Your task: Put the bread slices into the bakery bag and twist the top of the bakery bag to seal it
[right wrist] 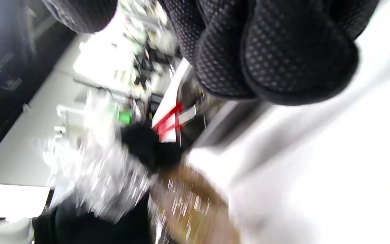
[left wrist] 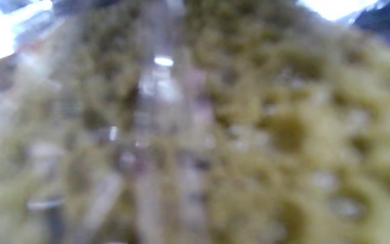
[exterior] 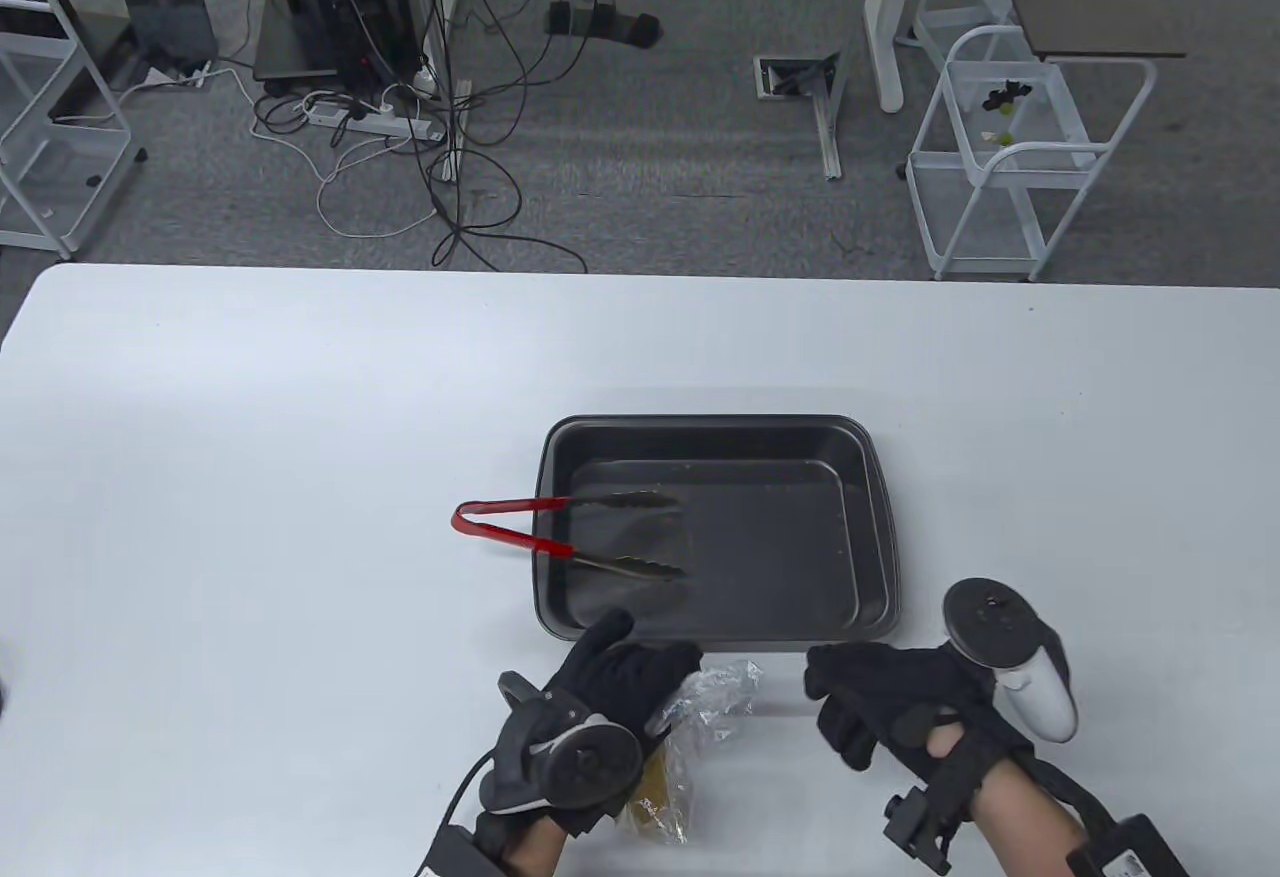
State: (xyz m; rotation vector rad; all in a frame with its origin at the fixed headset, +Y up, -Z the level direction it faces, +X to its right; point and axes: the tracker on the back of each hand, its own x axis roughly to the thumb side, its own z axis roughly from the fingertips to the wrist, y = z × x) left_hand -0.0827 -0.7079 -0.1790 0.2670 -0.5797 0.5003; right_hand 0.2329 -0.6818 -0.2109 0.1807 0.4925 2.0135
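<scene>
With the bread (exterior: pixel 662 789) already inside the clear bag (exterior: pixel 690 737), we judge that we are at the sealing step. Our left hand (exterior: pixel 610 677) grips the bag about its neck, fingers curled round the plastic, and the crumpled top (exterior: pixel 725 687) sticks out to the right of them. The bag lies on the white table (exterior: pixel 300 477) near its front edge, just in front of the dark baking tray (exterior: pixel 880 527). In the left wrist view we see only blurred crumb through shiny film. Our right hand (exterior: pixel 880 707) hovers a little to the right of the bag top, apart from it, fingers curled and holding nothing.

Next, we think, the right hand must take the loose top and turn it while the left holds the neck firm.

Red-handled tongs (exterior: pixel 560 532) rest across the tray's left rim, tips inside. Beyond the table we see grey carpet, tangled cables (exterior: pixel 450 157), a power strip (exterior: pixel 375 122) and a white wire cart (exterior: pixel 1010 157).
</scene>
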